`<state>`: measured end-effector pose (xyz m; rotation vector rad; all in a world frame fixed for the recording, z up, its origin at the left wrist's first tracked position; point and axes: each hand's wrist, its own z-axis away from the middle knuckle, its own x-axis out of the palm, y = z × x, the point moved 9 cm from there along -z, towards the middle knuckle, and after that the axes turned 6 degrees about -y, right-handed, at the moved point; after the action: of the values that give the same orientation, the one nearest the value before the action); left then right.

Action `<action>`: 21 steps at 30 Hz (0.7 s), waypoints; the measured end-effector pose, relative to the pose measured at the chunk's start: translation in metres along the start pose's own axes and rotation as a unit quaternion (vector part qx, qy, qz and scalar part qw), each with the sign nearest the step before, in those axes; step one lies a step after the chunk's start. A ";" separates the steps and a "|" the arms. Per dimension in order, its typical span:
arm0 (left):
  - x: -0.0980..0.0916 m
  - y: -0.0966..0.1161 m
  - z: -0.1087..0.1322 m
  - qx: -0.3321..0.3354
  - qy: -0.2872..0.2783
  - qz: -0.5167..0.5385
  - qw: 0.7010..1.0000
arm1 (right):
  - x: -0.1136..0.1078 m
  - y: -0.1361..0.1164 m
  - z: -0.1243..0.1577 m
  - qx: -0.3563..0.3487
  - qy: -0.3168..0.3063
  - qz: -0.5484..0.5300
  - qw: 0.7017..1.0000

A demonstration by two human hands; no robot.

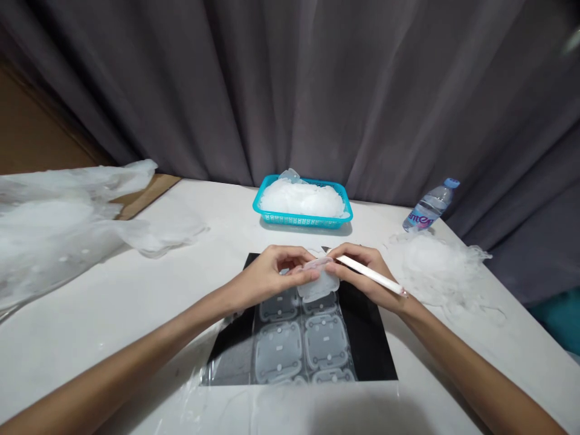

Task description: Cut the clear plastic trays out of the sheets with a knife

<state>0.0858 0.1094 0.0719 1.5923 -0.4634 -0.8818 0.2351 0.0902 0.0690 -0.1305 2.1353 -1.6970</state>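
Observation:
Over a black mat (369, 338), my two hands meet at a small translucent plastic piece (318, 284) with rounded corners. My left hand (283, 272) pinches its left side between thumb and fingers. At the right edge, the thumb of my right hand (362, 269) presses on the piece. That same hand also grips a white craft knife (371, 277), its dark blade pointing left and its handle lying back along the wrist. Beneath the hands, several similar clear plastic pieces (278, 350) lie in rows on the mat.
A turquoise basket (301, 222) heaped with white translucent pieces stands at the back. The water bottle (429, 206) is at right, behind a pile of clear scraps (435, 266). Plastic bags (58, 223) and cardboard (147, 196) occupy the left. A grey curtain (290, 84) hangs behind the white table (136, 302).

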 end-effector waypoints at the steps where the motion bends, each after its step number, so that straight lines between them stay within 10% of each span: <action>1: -0.002 0.002 0.000 0.005 0.004 -0.002 1.000 | -0.002 0.000 0.000 0.004 0.000 -0.001 1.000; 21: -0.009 -0.012 -0.004 -0.028 0.033 0.136 0.990 | -0.007 0.017 -0.004 0.040 -0.016 -0.087 0.995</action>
<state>0.0812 0.1211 0.0631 1.4608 -0.5889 -0.6279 0.2428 0.1000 0.0552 -0.3269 2.0815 -1.8607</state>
